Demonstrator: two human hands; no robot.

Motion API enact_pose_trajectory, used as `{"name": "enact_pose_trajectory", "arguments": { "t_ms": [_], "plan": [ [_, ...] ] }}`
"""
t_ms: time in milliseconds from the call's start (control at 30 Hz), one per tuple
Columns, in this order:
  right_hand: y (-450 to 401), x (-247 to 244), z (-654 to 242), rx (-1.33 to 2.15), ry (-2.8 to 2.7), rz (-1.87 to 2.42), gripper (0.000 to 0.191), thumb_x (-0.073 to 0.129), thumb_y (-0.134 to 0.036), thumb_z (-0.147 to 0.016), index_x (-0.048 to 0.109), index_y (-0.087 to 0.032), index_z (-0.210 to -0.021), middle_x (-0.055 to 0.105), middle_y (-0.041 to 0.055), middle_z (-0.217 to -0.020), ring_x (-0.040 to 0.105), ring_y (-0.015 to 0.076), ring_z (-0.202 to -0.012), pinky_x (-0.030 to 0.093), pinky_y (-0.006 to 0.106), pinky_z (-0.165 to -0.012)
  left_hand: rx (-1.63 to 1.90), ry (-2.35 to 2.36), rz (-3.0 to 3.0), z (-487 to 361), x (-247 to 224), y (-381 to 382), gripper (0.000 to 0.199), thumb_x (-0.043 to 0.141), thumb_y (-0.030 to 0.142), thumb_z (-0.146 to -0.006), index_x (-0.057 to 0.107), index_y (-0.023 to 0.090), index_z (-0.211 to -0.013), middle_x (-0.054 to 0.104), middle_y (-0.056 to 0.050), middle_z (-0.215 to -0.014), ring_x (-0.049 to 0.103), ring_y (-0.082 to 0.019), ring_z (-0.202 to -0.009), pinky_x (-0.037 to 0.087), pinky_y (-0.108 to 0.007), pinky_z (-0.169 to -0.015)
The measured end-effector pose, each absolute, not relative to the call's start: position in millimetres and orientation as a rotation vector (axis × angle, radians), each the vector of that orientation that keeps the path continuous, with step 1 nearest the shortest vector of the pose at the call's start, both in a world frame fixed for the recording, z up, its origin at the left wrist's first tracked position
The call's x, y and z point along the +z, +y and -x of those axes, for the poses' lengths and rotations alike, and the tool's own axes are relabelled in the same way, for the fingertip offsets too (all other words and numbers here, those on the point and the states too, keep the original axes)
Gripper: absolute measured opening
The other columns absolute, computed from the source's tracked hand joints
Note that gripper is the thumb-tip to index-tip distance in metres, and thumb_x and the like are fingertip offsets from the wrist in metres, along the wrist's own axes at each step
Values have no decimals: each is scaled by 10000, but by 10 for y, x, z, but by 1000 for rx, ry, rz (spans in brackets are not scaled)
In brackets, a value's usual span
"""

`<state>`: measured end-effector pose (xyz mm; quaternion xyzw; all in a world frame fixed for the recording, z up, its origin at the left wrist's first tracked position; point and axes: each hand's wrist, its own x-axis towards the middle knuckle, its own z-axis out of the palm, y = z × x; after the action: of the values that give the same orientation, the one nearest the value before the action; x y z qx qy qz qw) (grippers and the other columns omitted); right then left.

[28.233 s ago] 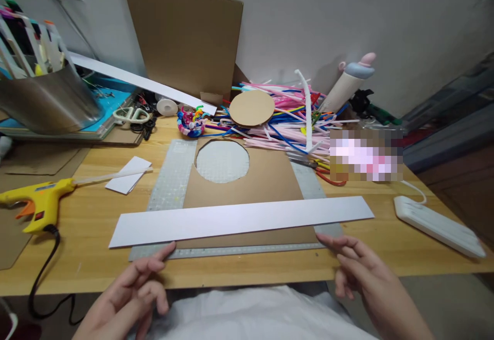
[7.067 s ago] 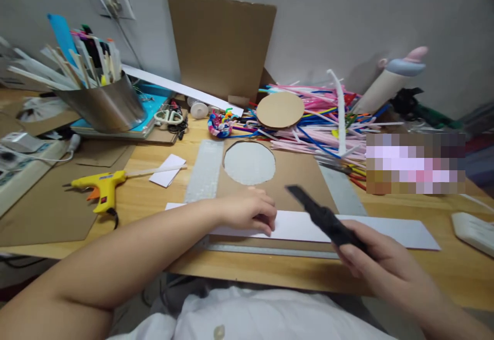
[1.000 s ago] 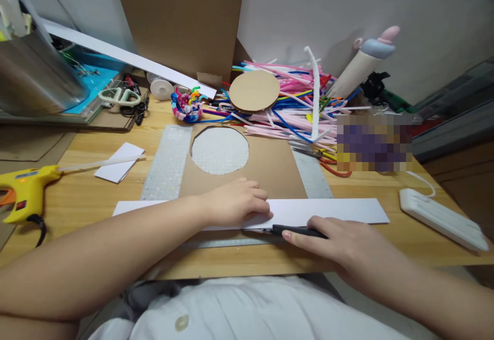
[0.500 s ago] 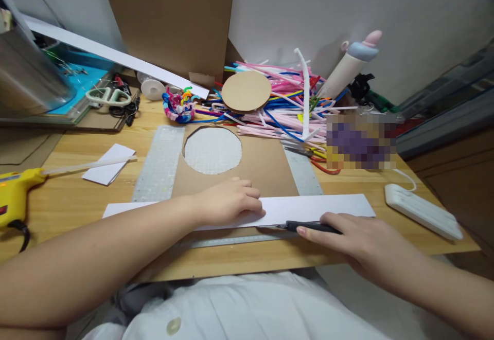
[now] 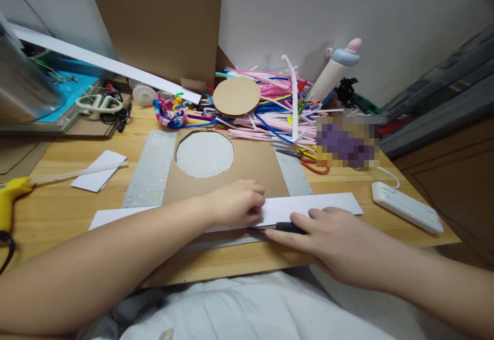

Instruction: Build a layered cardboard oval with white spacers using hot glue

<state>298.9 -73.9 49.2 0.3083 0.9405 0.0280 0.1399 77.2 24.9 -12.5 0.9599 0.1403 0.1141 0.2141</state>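
A long white paper strip [image 5: 309, 207] lies across a brown cardboard sheet [image 5: 254, 162] near the table's front edge. My left hand [image 5: 237, 203] rests on the middle of the strip, fingers curled down at its near edge. In my right hand [image 5: 332, 237] is a black-handled utility knife [image 5: 285, 228], held low along that same edge. Its thin tip points left, close under my left fingers, where the contact is hidden. The cardboard has a round hole, and the grey cutting mat [image 5: 148, 167] shows through and around it.
Behind the sheet, a cardboard disc [image 5: 236, 95] sits on a pile of pipe cleaners [image 5: 270, 119]. At left are a yellow glue gun [image 5: 13, 196], folded white paper [image 5: 99, 171] and scissors [image 5: 98, 104]. A white power strip [image 5: 407, 209] lies at right.
My right hand has slid left with the utility knife, bringing its tip nearer my left fingers. The left hand stays on the strip. The whole view has shifted slightly.
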Motion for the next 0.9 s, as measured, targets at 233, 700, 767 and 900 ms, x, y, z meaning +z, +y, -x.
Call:
{"name": "enact_pose_trajectory", "arguments": {
  "t_ms": [233, 700, 767, 900],
  "plan": [
    [-648, 376, -2891, 46, 2654, -871, 881, 604, -55, -717, 272, -380, -1465, 642, 6, -925, 561, 153, -567, 157, 286, -468, 318, 344, -2655, -794, -203, 269, 108, 590, 305, -866, 651, 215, -871, 630, -19, -816, 527, -171, -794, 369, -293, -685],
    [-448, 339, -2888, -42, 2654, -850, 804, 568, -95, -800, 278, -498, -1432, 656, -23, -845, 567, 134, -506, 145, 279, -473, 265, 442, -2720, -850, -213, 197, 248, 630, 339, -841, 671, 304, -1083, 600, -14, -855, 499, -189, -806, 297, -316, -653],
    [-433, 336, -2898, -75, 2637, -845, 798, 562, -103, -807, 267, -491, -1439, 641, -22, -762, 570, 143, -507, 136, 282, -471, 260, 451, -2723, -847, -217, 190, 237, 603, 342, -862, 671, 313, -1087, 594, -15, -851, 494, -186, -806, 299, -315, -666],
    [-426, 340, -2956, -101, 2602, -860, 818, 550, -91, -815, 228, -490, -1453, 618, -27, -717, 567, 144, -520, 140, 282, -467, 249, 463, -2722, -844, -223, 186, 241, 537, 376, -903, 668, 323, -1098, 587, -17, -850, 490, -187, -819, 305, -318, -685]
  ]
}}
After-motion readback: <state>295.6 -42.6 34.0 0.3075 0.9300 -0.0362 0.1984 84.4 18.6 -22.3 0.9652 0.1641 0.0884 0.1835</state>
